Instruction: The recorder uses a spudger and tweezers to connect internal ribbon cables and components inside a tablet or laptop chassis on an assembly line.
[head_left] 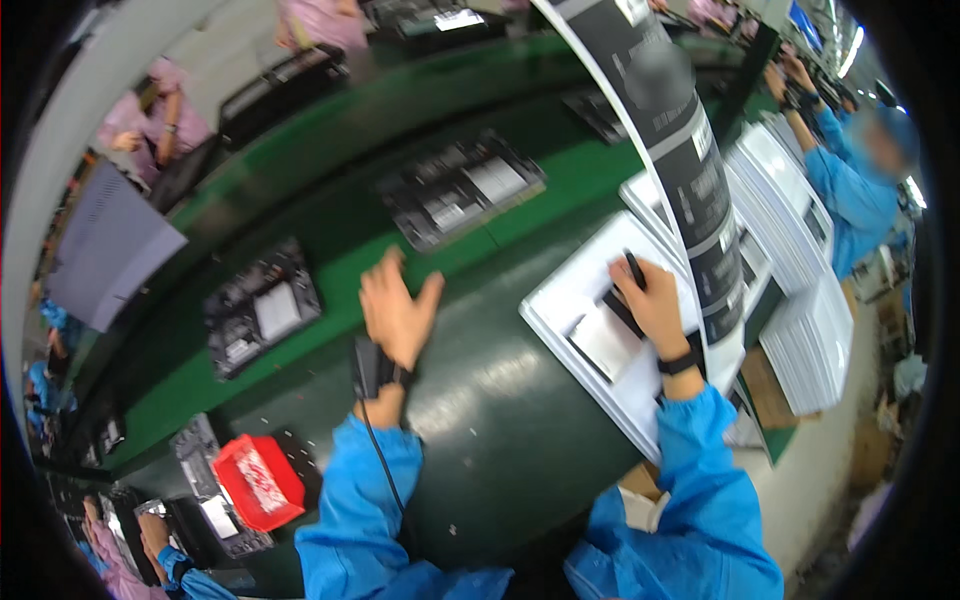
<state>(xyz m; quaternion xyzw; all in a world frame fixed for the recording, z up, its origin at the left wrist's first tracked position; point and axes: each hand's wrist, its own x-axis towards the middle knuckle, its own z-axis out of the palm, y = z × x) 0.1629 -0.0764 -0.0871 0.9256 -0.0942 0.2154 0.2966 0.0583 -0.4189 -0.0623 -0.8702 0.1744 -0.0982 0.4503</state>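
Note:
My left hand is over the green bench, fingers spread and nothing in it. A black band with a small black box and a cable sits at its wrist. The nearest thing is a dark laptop base assembly lying on the green belt just beyond. My right hand is closed on a slim black piece whose end sticks up past the fingers; its kind is unclear. Below this hand a white tray holds a silver-grey rectangular part, partly covered by the hand.
Another laptop base lies on the belt at left. A red bin of small parts rests near a further base. White trays are stacked at right. A post with dark printed sheets rises beside my right hand. Co-workers stand around the line.

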